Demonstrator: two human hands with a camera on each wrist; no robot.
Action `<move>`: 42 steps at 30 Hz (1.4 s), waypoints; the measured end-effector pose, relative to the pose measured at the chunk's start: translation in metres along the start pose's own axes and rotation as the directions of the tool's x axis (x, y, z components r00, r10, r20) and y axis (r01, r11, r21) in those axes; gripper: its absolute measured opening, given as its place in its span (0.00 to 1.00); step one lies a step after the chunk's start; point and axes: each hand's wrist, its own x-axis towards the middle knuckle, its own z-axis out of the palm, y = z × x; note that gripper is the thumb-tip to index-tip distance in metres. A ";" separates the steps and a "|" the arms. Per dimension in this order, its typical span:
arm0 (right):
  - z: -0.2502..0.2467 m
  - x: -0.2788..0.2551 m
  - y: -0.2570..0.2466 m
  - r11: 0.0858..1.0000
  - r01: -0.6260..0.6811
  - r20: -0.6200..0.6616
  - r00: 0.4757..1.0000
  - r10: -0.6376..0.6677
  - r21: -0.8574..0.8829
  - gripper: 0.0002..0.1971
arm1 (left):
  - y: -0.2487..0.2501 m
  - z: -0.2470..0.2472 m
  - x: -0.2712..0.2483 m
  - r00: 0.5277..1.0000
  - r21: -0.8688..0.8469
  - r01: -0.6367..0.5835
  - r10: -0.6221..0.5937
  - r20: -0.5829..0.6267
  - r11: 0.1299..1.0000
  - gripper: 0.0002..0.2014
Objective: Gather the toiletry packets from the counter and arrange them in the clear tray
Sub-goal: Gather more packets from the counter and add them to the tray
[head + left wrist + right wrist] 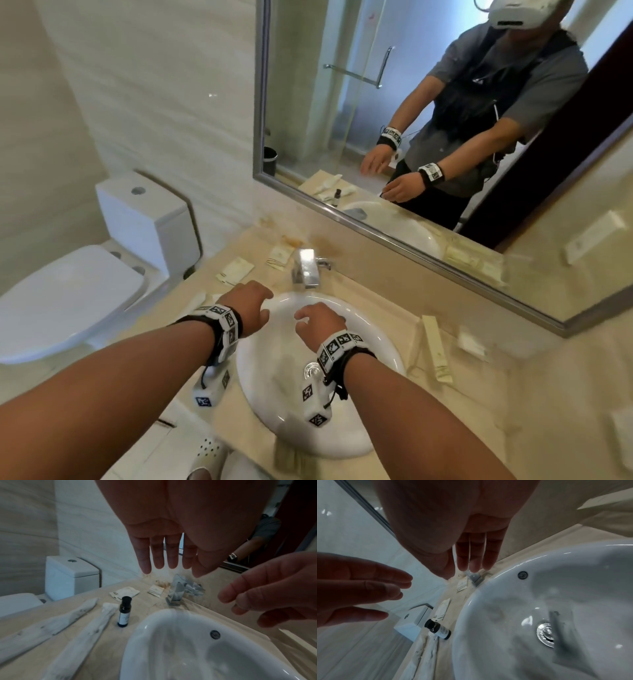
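Both hands hover over the white basin, fingers straight and holding nothing: my left hand [262,305] at its left rim, my right hand [306,317] beside it. Two square cream packets [236,270] [281,255] lie on the counter left of the tap. The left wrist view shows them as a near packet [125,593] and a far packet [156,590], with two long white packets [51,622] [89,632] closer in. Right of the basin, a long cream packet [436,346] lies in what looks like the clear tray [416,342], which is blurred.
A small dark bottle [124,612] stands by the basin [260,404]. The chrome tap [306,269] rises behind it. A toilet [68,294] is left of the counter and a mirror [445,137] is above. More pale packets [472,342] lie at the right.
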 end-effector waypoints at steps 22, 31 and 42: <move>0.058 0.200 -0.071 0.987 -0.158 0.135 0.979 0.152 0.034 0.19 | -0.159 -0.035 0.194 0.964 0.089 0.093 -0.112 0.242 0.992 0.29; 0.047 0.253 -0.076 0.985 -0.168 0.137 0.976 0.170 -0.026 0.21 | -0.169 -0.005 0.232 0.954 0.125 -0.011 -0.027 0.300 0.992 0.31; 0.053 0.291 -0.078 0.957 -0.169 0.220 0.950 0.222 -0.237 0.40 | -0.172 0.029 0.252 0.947 0.195 -0.005 -0.058 0.315 0.981 0.40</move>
